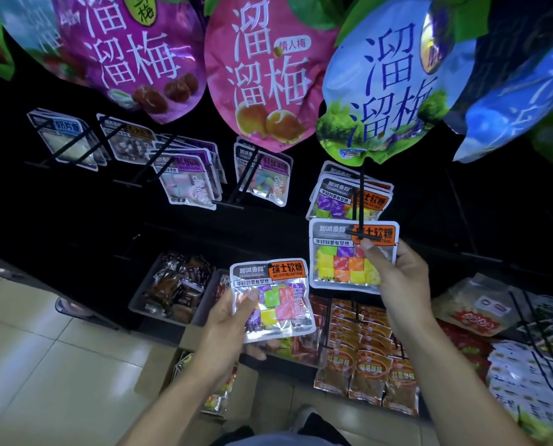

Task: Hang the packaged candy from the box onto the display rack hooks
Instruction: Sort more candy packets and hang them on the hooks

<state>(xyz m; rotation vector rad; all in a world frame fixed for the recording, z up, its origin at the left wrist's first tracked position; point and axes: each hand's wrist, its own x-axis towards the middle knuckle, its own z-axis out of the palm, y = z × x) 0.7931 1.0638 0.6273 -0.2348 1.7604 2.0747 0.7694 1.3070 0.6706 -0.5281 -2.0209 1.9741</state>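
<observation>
head view, looking down, close on display rack (362, 201)

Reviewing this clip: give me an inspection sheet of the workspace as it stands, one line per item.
Surface: pale tiled floor below a dark display rack.
Job's things: right-hand candy pack held up at the tip of a black hook, behind which matching packs already hang; left-hand candy pack held lower; open cardboard box on the floor with more packs.
Clutter: grey bin of dark wrapped snacks; orange packets on lower hooks.
Grippers: left hand and right hand each grip a pack.
Cables: nothing seen.
Surroundings: large plum-snack bags hang overhead.
</observation>
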